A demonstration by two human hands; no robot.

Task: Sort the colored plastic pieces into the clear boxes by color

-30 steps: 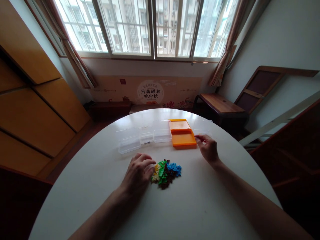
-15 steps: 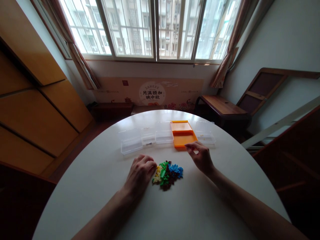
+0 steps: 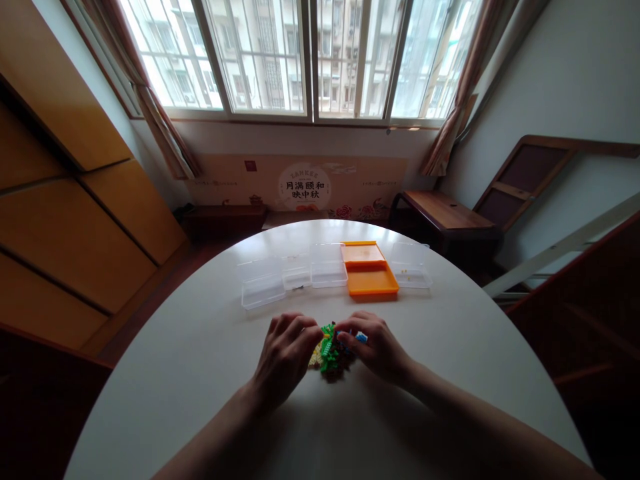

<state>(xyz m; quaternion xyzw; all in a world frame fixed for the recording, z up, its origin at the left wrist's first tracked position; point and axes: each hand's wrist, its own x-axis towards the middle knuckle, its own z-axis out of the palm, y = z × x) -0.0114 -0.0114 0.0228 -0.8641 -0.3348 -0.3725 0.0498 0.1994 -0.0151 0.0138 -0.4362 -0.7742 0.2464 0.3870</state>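
Note:
A small heap of toy building bricks [image 3: 329,360] in green, blue, dark brown, yellow and cream lies on the white table [image 3: 200,373]. My left hand [image 3: 290,350] is at the heap's left side, thumb and fingers pinched together, with a bit of yellow by the tips. From the right, my right hand [image 3: 375,341] reaches over the blue bricks [image 3: 361,338] with its fingertips pinched. What either pinch holds, if anything, is too small to tell. Both hands cover parts of the heap.
Behind the heap an orange box [image 3: 373,295] stands with its lid open. Several clear plastic boxes, also open, flank it; the right one [image 3: 413,277] holds a few tiny yellow bits. The round table's far edge curves behind them.
My right hand has moved left and toward me, from the orange box's front edge to the heap. My left hand has shifted slightly right, over the heap's left edge.

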